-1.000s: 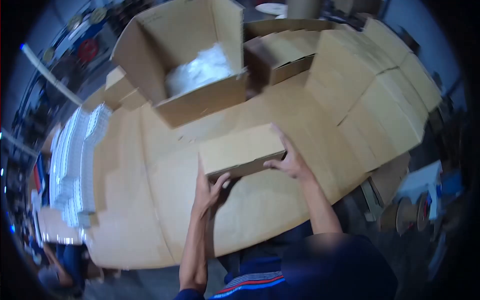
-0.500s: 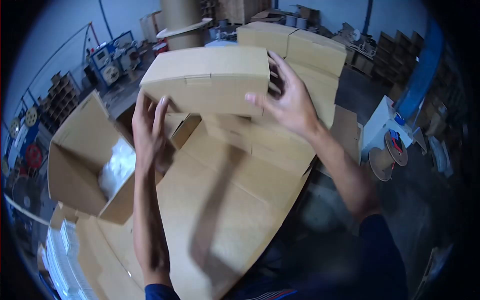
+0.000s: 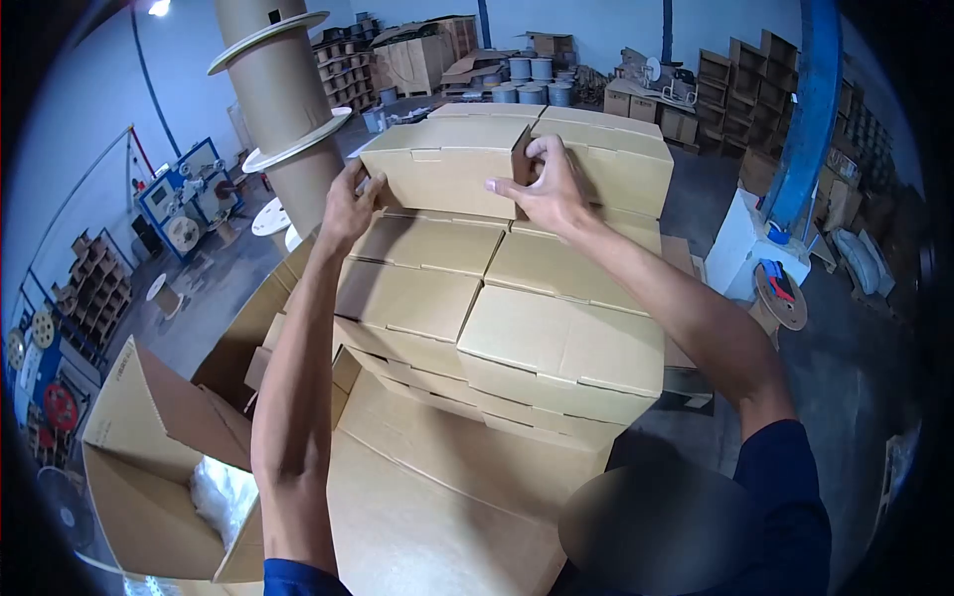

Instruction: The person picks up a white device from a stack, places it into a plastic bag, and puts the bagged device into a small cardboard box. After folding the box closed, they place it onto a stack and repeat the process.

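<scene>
A closed cardboard box [image 3: 452,179] is gripped at its two ends, above the far part of a stack of like boxes. My left hand [image 3: 350,204] has its fingers at the left end. My right hand [image 3: 550,194] grips the right end, thumb on the front face and fingers bent round the side. Just right of it stands another closed box [image 3: 621,174] on the stack. Nearer to me lie more stacked boxes [image 3: 561,338], with lids shut and edges lined up.
A flat cardboard sheet [image 3: 437,507] lies in front of the stack. At left, an open carton [image 3: 139,497] holds clear plastic [image 3: 224,497]. Tall cardboard reels [image 3: 273,84] rise behind my left hand. A blue post [image 3: 807,109] stands at right.
The box has moved forward, away from me, to the far part of the stack, both hands still on it. The view has shifted, showing more of the stack and room.
</scene>
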A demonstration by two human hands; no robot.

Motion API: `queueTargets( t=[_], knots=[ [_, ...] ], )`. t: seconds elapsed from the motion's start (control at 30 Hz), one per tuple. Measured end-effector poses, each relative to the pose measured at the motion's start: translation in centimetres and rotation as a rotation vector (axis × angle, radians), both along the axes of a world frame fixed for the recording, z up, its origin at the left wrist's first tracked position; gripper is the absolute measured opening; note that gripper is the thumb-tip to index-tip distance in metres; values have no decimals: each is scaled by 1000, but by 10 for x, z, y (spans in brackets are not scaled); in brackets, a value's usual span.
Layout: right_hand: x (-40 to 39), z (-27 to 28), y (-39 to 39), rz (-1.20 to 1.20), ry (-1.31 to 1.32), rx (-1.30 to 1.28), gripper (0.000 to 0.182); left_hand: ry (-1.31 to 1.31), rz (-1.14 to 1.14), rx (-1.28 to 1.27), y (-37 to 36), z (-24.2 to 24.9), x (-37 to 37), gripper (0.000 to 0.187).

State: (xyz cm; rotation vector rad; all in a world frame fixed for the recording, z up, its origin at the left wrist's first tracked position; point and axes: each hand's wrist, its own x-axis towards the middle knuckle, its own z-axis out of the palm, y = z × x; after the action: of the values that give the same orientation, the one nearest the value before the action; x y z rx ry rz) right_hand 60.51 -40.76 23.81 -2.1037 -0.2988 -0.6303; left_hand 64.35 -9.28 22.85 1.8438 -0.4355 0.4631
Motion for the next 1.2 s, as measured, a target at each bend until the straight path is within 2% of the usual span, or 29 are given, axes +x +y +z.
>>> queueTargets(
  t=[0.13,0.23,0.33,0.37,0.47,0.57,0.67,0.9,0.97,1.0,1.03,1.07,1.1,1.13,1.17,1.2],
  knots=[
    [8,-11,3,28,1,3,77,-27,44,76,6,-12,17,44],
    [10,-14,2,13,31,-90,74,21,180,233,10,-20,22,45],
    [7,-14,1,16,11,-154,72,4,6,71,11,-29,27,47],
    [8,-13,-1,25,28,-159,72,-48,18,33,8,-33,30,45],
    [12,-23,-3,41,0,-139,69,26,44,193,-2,-21,10,52],
    [19,-28,-4,36,-9,-127,65,35,102,263,3,-26,18,44],
    [7,-19,-5,59,36,-160,61,67,224,447,14,-35,37,50],
    [11,-22,-7,84,-18,-184,50,84,232,520,10,-23,29,42],
    [11,-22,-9,86,-26,-214,48,-39,50,444,11,-31,38,44],
    [13,-20,-14,131,54,-216,50,-90,-29,405,17,-36,40,45],
    [7,-12,-19,72,93,-345,50,-46,-35,462,24,-30,43,47],
    [2,-13,-33,159,-91,-348,49,0,-30,514,36,-25,37,50],
    [-7,-9,-37,245,-281,-337,49,5,86,553,39,-5,-1,53],
    [-52,10,-33,249,-177,-245,44,10,192,597,44,14,-35,56],
    [-97,28,-29,247,-78,-148,40,-100,269,530,69,3,-37,59],
    [-130,30,-27,298,-75,-47,38,-8,399,489,86,0,-57,60]
  ],
)
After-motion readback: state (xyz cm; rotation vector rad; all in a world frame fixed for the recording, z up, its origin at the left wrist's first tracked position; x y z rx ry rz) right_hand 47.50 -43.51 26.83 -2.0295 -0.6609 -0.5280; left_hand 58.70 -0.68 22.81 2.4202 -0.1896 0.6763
